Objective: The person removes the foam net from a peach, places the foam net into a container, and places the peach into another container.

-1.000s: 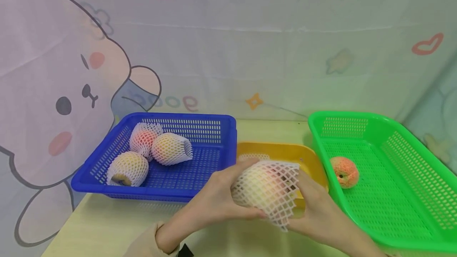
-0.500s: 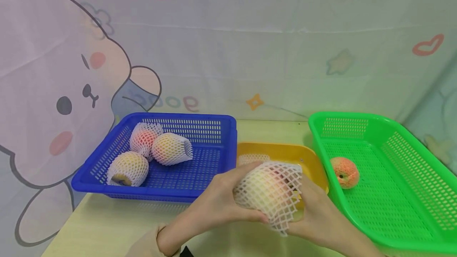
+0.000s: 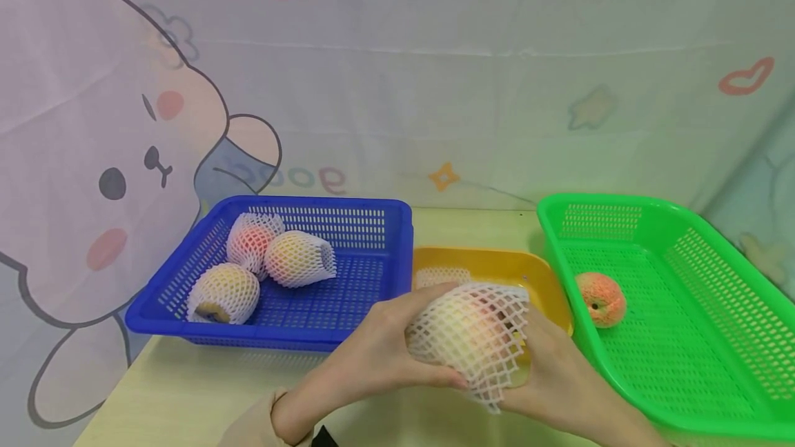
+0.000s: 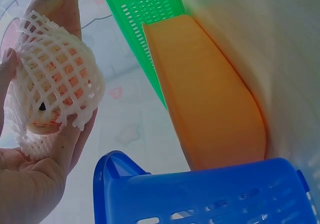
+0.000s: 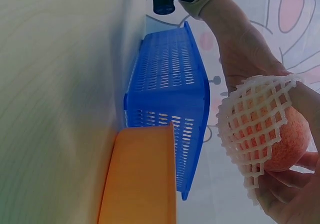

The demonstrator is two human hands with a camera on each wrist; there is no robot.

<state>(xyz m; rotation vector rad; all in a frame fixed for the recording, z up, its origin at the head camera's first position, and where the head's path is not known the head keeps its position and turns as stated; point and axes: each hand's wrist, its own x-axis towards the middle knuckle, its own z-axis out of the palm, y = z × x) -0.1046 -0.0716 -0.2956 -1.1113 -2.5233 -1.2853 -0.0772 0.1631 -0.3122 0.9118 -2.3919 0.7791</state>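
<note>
A round red-and-yellow fruit (image 5: pixel 292 136) sits partly inside a white foam fruit net (image 3: pixel 468 336), held up in front of the yellow tray. My left hand (image 3: pixel 388 350) grips it from the left, thumb across the front and fingers behind. From the other side my right hand (image 3: pixel 555 368) holds the net's open edge and the fruit. In the right wrist view, the fruit's reddish side is bare beyond the mesh, near the right fingers. The left wrist view shows a dark spot on the fruit through the mesh. Some fingertips are hidden behind net and fruit.
At left, a blue basket (image 3: pixel 348 326) contains several netted fruits, including a yellow one (image 3: pixel 295 259). The yellow tray (image 3: pixel 497 257) between the baskets has white foam netting (image 3: pixel 442 276) inside. One bare fruit (image 3: pixel 600 300) lies in the green basket (image 3: pixel 695 336) at right.
Both hands and the netted fruit have shifted slightly right and down, then stay nearly still. The grip looks the same, and the baskets and other fruits have not moved.
</note>
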